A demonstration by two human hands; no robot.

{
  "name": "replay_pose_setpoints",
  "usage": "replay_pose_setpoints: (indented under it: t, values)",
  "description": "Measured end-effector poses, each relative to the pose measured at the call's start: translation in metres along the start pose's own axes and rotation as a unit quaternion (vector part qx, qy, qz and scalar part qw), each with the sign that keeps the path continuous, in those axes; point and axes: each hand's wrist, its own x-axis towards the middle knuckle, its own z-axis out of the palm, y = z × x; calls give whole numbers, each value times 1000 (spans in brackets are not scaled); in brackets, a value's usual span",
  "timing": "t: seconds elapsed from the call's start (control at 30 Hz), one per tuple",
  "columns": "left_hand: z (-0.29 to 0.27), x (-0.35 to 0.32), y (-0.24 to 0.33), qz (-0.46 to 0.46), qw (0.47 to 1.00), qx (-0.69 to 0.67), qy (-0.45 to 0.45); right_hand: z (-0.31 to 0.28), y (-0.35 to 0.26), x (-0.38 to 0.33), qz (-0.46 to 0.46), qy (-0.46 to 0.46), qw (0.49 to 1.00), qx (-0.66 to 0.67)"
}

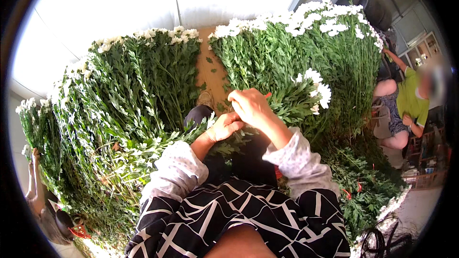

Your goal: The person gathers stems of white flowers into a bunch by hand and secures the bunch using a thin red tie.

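Note:
My left hand (224, 126) and my right hand (251, 106) meet over a small bunch of white daisy-like flowers (306, 96) with leafy green stems. The right hand grips the stems, with a thin red band peeking out beside its fingers. The left hand closes on the lower stems just beneath it. Both forearms come up from my lap in pale dotted sleeves. The stems' ends are hidden under my hands.
Large piles of the same white flowers lie on the left (129, 95) and on the right (311, 43), with a wooden strip (213, 74) between them. A person in a green top (413, 100) sits at the right. Another person's arm (36, 196) shows at the lower left.

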Motion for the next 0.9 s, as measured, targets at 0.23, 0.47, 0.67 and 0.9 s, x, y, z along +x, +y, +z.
replay_pose_setpoints:
  t: [0.23, 0.47, 0.67, 0.9]
  values:
    - [-4, -1, 7, -70, 966, -195, 154, -23, -2, -20, 181, -144, 972, -38]
    - [-6, 2, 1, -128, 921, -320, 180, 0, -25, -40, 117, -169, 978, -38]
    - [-5, -2, 4, -52, 949, -272, 153, 18, -15, -31, 179, -148, 955, -183]
    - [1, -3, 8, -61, 922, -327, 199, 22, -9, -38, 209, -78, 975, -8]
